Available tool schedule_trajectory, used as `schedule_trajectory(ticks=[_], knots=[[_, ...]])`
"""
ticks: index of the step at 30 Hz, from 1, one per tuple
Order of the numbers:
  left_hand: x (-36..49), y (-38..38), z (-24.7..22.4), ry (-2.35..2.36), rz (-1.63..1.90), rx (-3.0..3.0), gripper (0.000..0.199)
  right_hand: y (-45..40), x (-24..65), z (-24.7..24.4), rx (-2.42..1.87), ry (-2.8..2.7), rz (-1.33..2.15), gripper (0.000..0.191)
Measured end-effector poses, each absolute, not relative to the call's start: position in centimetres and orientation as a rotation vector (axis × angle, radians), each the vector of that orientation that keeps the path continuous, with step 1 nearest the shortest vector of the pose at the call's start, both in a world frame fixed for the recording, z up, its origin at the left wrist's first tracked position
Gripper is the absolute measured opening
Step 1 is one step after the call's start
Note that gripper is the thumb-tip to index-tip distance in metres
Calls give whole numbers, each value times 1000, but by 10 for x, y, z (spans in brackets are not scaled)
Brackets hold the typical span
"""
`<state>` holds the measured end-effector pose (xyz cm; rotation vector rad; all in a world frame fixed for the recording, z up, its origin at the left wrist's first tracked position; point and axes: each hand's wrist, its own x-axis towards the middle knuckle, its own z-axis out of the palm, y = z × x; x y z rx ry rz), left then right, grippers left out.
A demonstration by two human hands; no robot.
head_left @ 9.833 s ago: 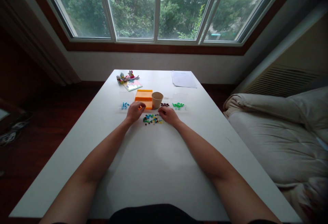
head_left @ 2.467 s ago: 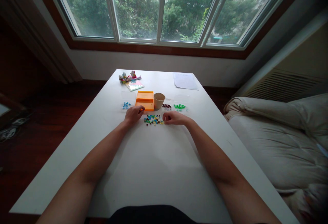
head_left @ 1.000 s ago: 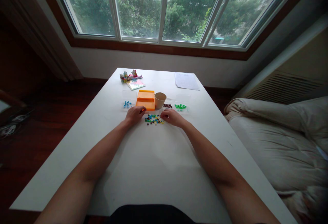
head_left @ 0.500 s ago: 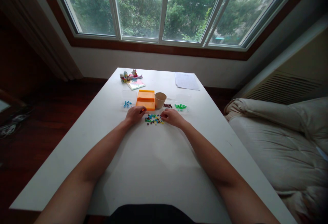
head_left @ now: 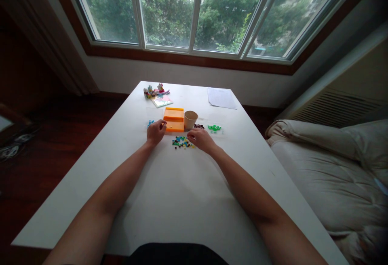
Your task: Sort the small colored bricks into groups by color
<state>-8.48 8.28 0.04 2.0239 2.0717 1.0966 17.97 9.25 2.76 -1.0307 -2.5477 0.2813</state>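
Note:
My left hand [head_left: 156, 132] is beside the left edge of an orange two-part plastic box [head_left: 178, 125], fingers pinched together. Anything between those fingertips is too small to make out. At the right side of a mixed pile of small coloured pieces [head_left: 181, 142], my right hand [head_left: 200, 138] reaches in low, its fingers closed together. Whether a piece is in that pinch cannot be seen. Blue pieces [head_left: 150, 123] lie partly hidden behind my left hand. Dark brown pieces [head_left: 199, 126] and green pieces [head_left: 214, 128] sit beyond my right hand.
A tan paper cup [head_left: 190, 119] stands against the box's right side. Small colourful figures [head_left: 156, 91] and a shiny square packet [head_left: 162, 101] are at the table's far left; white paper sheets [head_left: 222, 97] lie far right. A cushioned sofa [head_left: 321, 156] flanks the white table [head_left: 182, 200].
My left hand has moved left and slightly away from me, from the box's front edge to its left side, covering some blue pieces. My right hand has shifted slightly left over the pile.

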Motion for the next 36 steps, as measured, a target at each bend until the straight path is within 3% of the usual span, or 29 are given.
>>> schedule_trajectory(ticks=[11,17,24,36], knots=[[-90,83,3,2132,1115,1900,31,113,99,32,-984,-2491,83,19],[-95,85,1,2105,1137,1899,29,116,87,34,-1194,-2532,109,41],[-88,86,-6,1902,1074,2077,27,105,127,32,-1135,-2447,128,28],[-69,77,-7,1658,717,2351,23,115,196,-2,-1049,-2355,236,21]])
